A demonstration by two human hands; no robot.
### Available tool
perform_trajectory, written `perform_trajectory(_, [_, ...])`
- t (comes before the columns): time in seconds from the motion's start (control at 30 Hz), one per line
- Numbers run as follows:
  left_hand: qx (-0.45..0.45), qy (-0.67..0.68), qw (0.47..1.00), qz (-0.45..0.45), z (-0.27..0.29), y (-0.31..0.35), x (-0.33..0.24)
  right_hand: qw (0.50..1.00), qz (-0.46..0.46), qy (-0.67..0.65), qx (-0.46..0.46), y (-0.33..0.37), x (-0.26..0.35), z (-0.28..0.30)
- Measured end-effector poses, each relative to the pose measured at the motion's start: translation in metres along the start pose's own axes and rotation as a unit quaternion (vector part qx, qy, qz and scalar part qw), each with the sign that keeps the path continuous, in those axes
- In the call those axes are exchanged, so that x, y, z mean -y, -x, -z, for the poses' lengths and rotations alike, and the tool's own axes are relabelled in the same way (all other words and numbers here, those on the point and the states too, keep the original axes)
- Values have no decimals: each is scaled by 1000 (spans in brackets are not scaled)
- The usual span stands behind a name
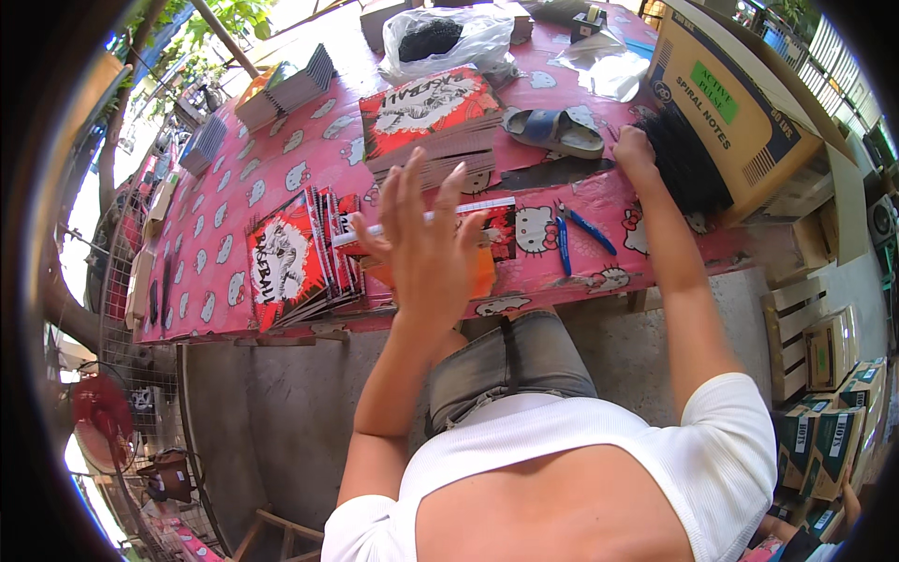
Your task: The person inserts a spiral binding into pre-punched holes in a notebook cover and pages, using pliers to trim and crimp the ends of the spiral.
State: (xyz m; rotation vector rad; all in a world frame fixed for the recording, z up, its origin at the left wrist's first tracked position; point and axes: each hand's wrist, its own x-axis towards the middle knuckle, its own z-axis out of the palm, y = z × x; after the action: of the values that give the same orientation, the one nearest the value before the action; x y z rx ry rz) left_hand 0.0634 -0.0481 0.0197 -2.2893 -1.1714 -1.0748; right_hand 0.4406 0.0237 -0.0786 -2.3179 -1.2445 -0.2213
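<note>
My left hand [426,245] is raised with its fingers spread, above a red notebook [501,225] whose white bound edge runs behind the fingers. An orange sheet or cover [482,273] shows beside the wrist. Closed fingers form my right hand [634,152], next to a bundle of thin black plastic coils [679,159]; whatever it pinches is too small to make out. Blue-handled cutting pliers [565,245] lie spread on the table between my arms. To the left, a fanned pile of red-and-white notebooks [286,253] rests near the front edge. A taller notebook stack [426,112] sits farther back.
A blue-grey slipper [557,131] stands beside the right hand. A large cardboard box [740,103] flanks the pink table cover [201,272] on the right. Behind are a plastic bag [449,47] and more stacks [290,84]. Boxes [833,440] and another person's hand [850,501] are lower right.
</note>
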Motion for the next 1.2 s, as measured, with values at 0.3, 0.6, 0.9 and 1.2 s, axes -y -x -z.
perform_trajectory(0.3, [90,230,969,23,-30,-1,9,954,250,-132,-103,10,21,42])
perform_trajectory(0.6, [-16,259,966,-5,-28,8,5,822,281,-463,174,142,115,116])
perform_trajectory(0.9, [-18,231,972,28,-27,5,3,850,279,-414,169,126,122,119])
perform_trajectory(1.2, [-61,259,964,-8,-28,28,4,799,292,-458,259,127,128,122])
